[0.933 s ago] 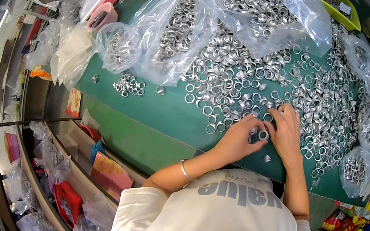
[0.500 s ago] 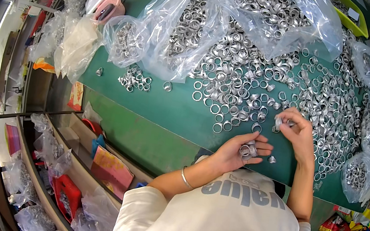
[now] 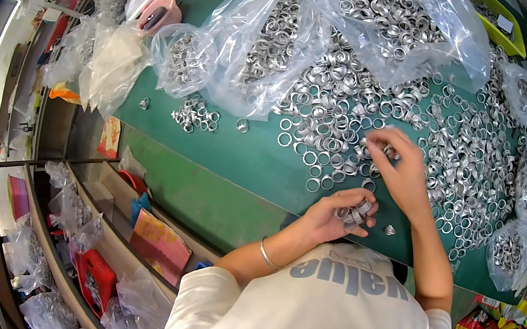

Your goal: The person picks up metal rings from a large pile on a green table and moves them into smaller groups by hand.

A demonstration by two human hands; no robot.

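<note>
Several silvery metal rings lie in my left hand, whose palm is turned up and whose fingers curl round them. My right hand is over the near edge of a large loose pile of metal rings, fingers bent, with a ring showing between thumb and fingers. Its fingertips partly cover the rings underneath. One stray ring sits on the green tabletop, right of my left hand.
Clear plastic bags full of rings lie along the far side. A small cluster of rings is at left, more rings spread at right. A yellow-green tray stands far right, a pink cup far left. Compartmented shelving is lower left.
My right hand has moved left and farther away, to the pile's edge. The fingers of my left hand have curled more closely round the rings in it.
</note>
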